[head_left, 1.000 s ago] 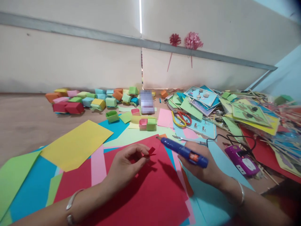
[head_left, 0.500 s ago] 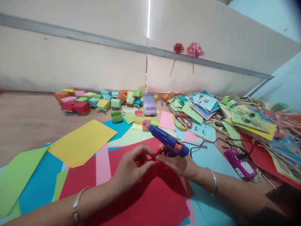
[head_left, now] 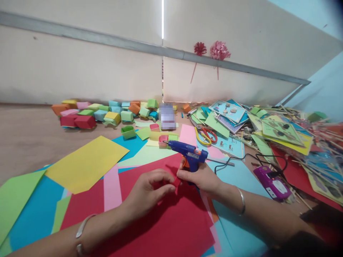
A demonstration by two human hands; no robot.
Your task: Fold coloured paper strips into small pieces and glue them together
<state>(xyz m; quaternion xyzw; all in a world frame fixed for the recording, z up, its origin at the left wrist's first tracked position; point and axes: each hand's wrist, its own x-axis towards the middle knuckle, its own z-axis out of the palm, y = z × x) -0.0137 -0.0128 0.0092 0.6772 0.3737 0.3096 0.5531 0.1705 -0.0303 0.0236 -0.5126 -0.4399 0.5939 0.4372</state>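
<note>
My right hand point(head_left: 205, 176) wraps round the handle of a blue hot glue gun point(head_left: 187, 150), whose nozzle points left. Its thumb also presses on a small red paper piece point(head_left: 177, 181). From the other side, the curled thumb and fingers of my left hand point(head_left: 150, 187) pinch that same piece. The piece's exact shape is partly hidden by my fingers. Both hands are above a large red paper sheet point(head_left: 171, 221). Beyond the nozzle stand a small pink paper box point(head_left: 163, 142) and a green paper box point(head_left: 128, 132).
Several coloured paper boxes point(head_left: 85, 122) line the back left. Yellow-and-red-handled scissors point(head_left: 204, 136) lie ahead. A purple power socket point(head_left: 272, 182) with a black cable point(head_left: 248, 155) is at right, near piled cards point(head_left: 281, 132) and sticks. A yellow sheet point(head_left: 88, 162) lies left.
The glue gun has turned more level and upright in my right hand, its orange trigger now showing. More of the red paper piece shows between my hands. The view has shifted slightly right.
</note>
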